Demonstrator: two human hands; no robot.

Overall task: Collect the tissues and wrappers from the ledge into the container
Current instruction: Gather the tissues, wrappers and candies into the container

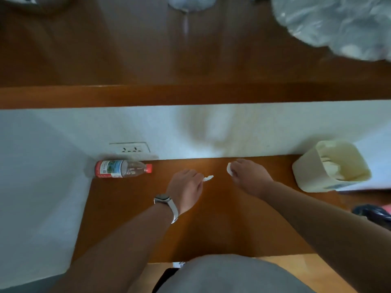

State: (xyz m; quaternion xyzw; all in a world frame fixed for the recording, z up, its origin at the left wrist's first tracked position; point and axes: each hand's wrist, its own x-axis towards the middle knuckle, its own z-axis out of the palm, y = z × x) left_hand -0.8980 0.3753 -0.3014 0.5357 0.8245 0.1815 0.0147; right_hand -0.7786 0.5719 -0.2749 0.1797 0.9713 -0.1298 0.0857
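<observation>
On the brown wooden ledge (pixel 131 210), my left hand (pixel 186 190), with a watch on its wrist, pinches a small white scrap of tissue (pixel 209 178) that sticks out to the right of its fingertips. A little to the right, my right hand (pixel 248 174) holds a white crumpled tissue (pixel 229 168) at its fingertips, close to the white wall. The cream container (pixel 311 172) with a liner bag stands at the ledge's right end, tilted toward me, a hand's width from my right hand.
A plastic bottle (pixel 122 169) with a red cap and red label lies on its side in the ledge's back left corner, below a wall socket (pixel 131 148). A higher wooden shelf (pixel 190 96) runs above the wall. Clear plastic bags (pixel 338 24) sit top right.
</observation>
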